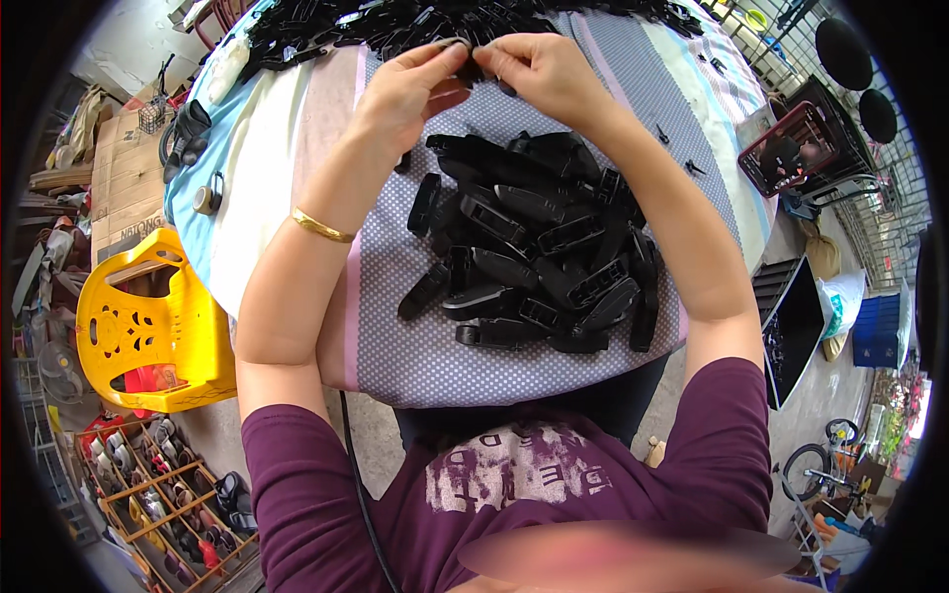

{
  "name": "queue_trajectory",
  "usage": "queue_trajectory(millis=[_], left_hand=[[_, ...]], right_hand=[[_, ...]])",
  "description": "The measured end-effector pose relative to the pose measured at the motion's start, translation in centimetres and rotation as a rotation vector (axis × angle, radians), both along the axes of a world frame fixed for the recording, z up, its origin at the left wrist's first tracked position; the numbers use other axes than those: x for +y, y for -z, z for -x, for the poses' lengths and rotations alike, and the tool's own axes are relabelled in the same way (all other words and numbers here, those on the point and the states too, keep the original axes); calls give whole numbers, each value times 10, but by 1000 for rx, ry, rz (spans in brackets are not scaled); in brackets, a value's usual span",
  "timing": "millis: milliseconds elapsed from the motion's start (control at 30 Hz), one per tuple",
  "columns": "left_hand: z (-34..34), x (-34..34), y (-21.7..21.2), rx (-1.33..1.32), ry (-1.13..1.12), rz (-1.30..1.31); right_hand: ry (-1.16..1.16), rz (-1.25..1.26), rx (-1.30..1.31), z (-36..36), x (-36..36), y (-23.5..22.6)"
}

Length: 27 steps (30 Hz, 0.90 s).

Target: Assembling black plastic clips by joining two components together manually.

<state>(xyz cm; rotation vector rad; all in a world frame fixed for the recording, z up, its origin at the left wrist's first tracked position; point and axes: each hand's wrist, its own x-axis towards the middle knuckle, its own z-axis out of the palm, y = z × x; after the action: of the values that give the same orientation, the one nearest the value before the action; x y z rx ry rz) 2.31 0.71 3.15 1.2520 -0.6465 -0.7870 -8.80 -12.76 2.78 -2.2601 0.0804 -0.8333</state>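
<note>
Glossy and matte blacks fill the heap of plastic pieces [534, 247] and the larger pile [415, 32] at the far edge. The tablecloth [425, 381] is grey with small white dots, edged by thin pink stripes, with bands of beige, cream and light blue toward the left. The shirt [316, 465] is deep purple with a patchy whitish print [519, 469]; the bangle [321, 226] is gold, the chair [198, 331] bright yellow, the cardboard [124, 193] tan.
</note>
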Motion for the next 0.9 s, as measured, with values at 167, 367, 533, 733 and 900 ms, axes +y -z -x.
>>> queue_trajectory(millis=[167,367,533,733,900], left_hand=[[-20,-2,3,70,21,127],[-16,0,5,44,151,75],[-11,-1,5,35,177,104],[-2,1,-1,46,172,157],[-4,-1,6,11,185,244]], right_hand=[[345,620,290,-3,-14,13],[456,624,405,2,-20,13],[347,566,54,15,-24,9],[-113,-361,40,30,-12,-14],[-134,-369,47,26,2,-8]])
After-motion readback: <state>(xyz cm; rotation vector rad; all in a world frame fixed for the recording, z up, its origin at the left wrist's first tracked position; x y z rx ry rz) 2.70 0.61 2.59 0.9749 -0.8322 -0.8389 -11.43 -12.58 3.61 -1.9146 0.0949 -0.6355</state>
